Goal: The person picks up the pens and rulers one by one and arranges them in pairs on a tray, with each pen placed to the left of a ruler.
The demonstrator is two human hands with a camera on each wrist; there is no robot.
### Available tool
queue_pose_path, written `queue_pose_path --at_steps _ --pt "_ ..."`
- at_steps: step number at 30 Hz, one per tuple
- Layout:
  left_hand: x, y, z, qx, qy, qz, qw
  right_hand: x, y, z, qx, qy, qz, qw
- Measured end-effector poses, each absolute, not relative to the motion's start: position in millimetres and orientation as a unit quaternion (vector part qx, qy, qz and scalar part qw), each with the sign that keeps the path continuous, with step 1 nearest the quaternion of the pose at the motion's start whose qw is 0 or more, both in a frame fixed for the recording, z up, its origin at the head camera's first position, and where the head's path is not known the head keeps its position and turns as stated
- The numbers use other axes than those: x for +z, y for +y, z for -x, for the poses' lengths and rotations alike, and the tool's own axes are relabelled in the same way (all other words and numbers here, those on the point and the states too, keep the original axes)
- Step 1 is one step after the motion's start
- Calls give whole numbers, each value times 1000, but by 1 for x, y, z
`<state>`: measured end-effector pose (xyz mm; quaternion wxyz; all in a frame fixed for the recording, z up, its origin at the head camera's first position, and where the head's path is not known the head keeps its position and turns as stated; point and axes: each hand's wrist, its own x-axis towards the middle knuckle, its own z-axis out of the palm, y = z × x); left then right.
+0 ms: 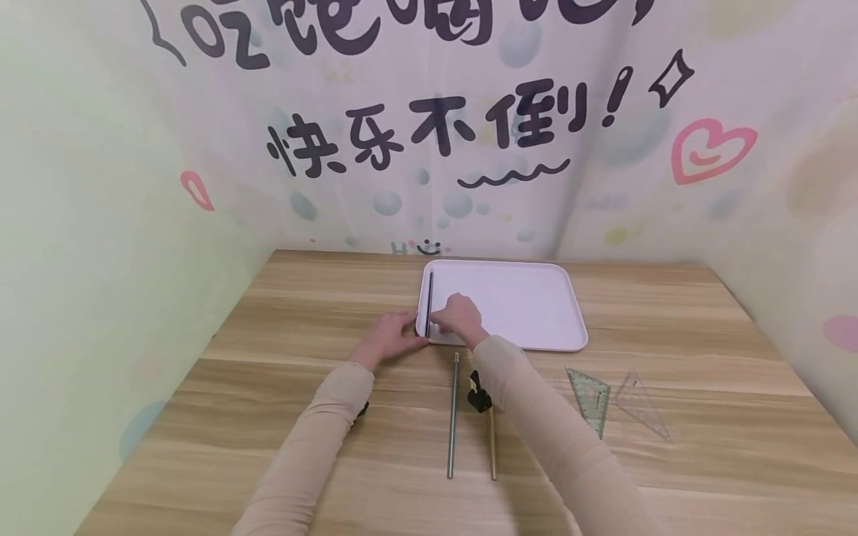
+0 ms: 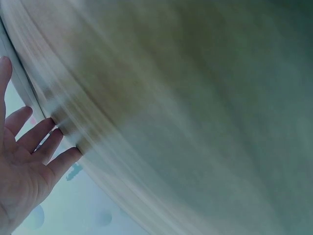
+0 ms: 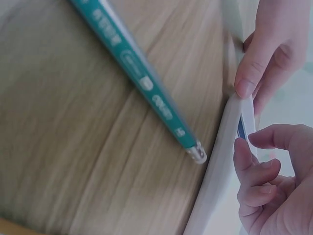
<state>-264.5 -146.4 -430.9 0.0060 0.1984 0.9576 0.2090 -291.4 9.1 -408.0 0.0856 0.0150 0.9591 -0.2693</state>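
Note:
A dark pencil (image 1: 430, 298) lies along the left side of a white tray (image 1: 523, 305). My right hand (image 1: 459, 316) reaches over the tray's near left part; its thumb and a finger stand on either side of the pencil, seemingly pinching it, as the right wrist view shows. At the tray's near left corner, the thumb of my left hand (image 1: 389, 339) touches the rim, while its fingers extend along the left side. The left wrist view shows those fingers (image 2: 41, 134) spread and fairly straight. Closer to me lies a green pencil (image 3: 142, 78) with a metal-capped end.
A gold-coloured pencil (image 1: 493, 447) lies beside the green one, partly hidden by the right wrist's black camera (image 1: 479, 394). Two set squares, one greenish (image 1: 591, 400) and one clear (image 1: 642, 408), lie right of the right arm. A printed wall cloth (image 1: 429, 149) hangs behind the wooden table (image 1: 288, 461).

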Motion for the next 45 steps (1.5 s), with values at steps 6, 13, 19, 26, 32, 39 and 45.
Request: queue_pose_path --at_steps 6,13,19,26,32,39,45 --pt "-431 -146 264 206 959 -197 7 -409 14 293 -271 958 -13 89" --pt "-433 -145 266 200 961 -191 14 -407 19 294 -267 959 -10 93" --pt "-433 -145 265 205 960 -188 18 -402 24 292 -253 963 0 91" --pt "-432 -145 265 198 963 -181 23 -394 28 288 -253 963 22 93" --pt "-432 -145 265 197 964 -179 26 -388 34 283 -252 962 51 93" --pt "-434 -145 267 196 964 -178 26 -385 44 273 -243 960 77 114" --pt "-435 -145 268 189 965 -178 29 -391 54 268 -251 957 89 115"
